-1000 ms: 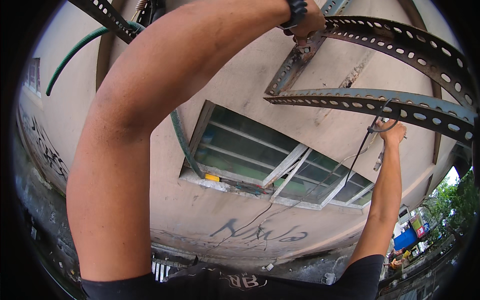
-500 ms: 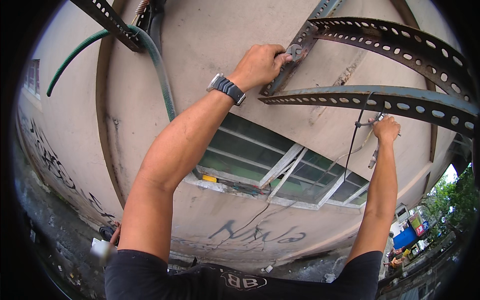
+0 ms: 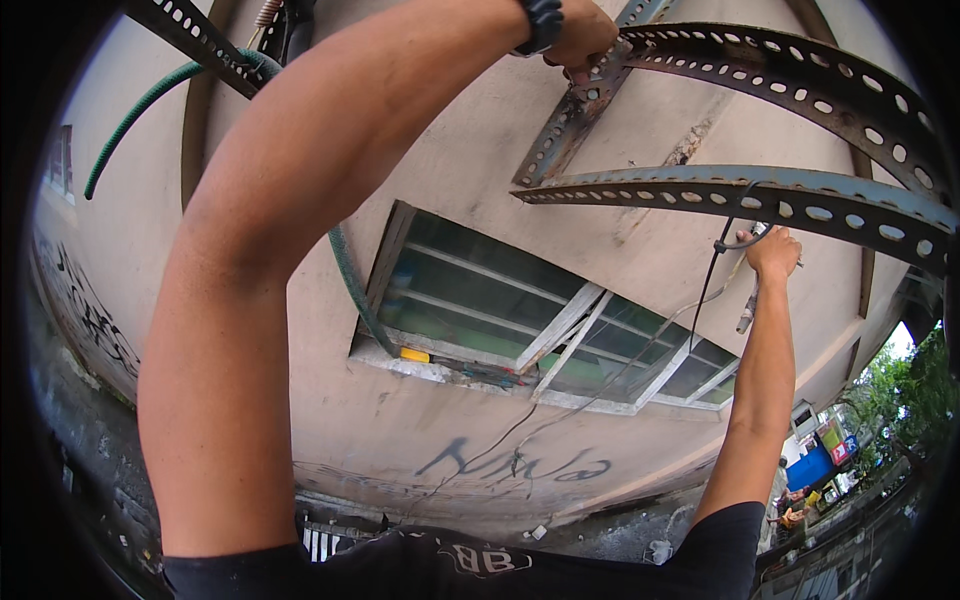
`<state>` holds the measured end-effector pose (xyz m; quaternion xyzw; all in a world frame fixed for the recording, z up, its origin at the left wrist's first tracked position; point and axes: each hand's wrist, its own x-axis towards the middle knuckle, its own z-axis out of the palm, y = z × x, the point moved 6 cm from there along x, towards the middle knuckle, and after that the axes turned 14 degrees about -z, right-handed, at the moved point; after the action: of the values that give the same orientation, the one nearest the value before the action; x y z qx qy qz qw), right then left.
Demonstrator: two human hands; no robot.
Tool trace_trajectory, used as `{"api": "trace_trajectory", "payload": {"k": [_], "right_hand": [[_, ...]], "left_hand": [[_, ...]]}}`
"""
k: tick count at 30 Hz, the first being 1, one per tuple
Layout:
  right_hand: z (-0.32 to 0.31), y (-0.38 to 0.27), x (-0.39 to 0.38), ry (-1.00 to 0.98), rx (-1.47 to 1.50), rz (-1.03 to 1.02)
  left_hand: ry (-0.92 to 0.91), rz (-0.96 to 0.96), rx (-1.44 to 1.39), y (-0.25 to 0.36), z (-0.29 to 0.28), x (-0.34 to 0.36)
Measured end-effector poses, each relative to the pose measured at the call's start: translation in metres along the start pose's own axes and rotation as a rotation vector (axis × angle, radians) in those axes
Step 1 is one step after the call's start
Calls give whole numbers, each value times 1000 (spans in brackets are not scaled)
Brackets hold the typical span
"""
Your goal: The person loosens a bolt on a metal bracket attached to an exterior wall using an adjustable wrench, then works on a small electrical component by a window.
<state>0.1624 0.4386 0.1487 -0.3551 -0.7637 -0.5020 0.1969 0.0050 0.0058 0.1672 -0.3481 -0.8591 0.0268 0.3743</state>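
Observation:
My left hand [image 3: 580, 38], a black watch [image 3: 540, 25] on its wrist, is closed on a small wrench [image 3: 578, 74], mostly hidden, at the joint of a rusty slotted upright [image 3: 555, 140] and the upper angle bar [image 3: 760, 60]. Below the lower angle bar [image 3: 840, 215], my right hand [image 3: 772, 255] grips a slim metal tool [image 3: 745, 312], its exact type unclear. A black cable tie [image 3: 723, 243] and thin cables hang beside that hand from the bar.
Around me are a pink wall [image 3: 470, 140], a louvred window [image 3: 480, 300] holding a yellow object [image 3: 414, 355] on its sill, a green hose [image 3: 130, 120], another slotted bar [image 3: 200, 45] at upper left, and trees [image 3: 890, 380] with distant people [image 3: 792, 510] at right.
Since half a second ago my left hand and wrench have risen up and right along the upright, with the forearm now arched across the upper left. My right hand has stayed nearly in place.

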Motion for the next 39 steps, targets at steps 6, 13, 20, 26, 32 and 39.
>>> {"api": "trace_trajectory", "payload": {"k": [6,13,20,26,32,39], "right_hand": [[2,1,3,21,-7,10],[1,0,2,-5,11,-10],[-1,2,1,-2,-14,0],[1,2,2,8,-13,3],[-1,9,-5,-19,11,15],[0,4,-1,32,46,10]], "left_hand": [[597,-228,-742,-10,79,-64],[509,-314,-981,5,103,-58],[490,-305,-941,10,101,-57],[429,-263,-864,6,90,-49],[254,-62,-470,3,38,-23],[214,-99,-216,8,16,-28]]}}
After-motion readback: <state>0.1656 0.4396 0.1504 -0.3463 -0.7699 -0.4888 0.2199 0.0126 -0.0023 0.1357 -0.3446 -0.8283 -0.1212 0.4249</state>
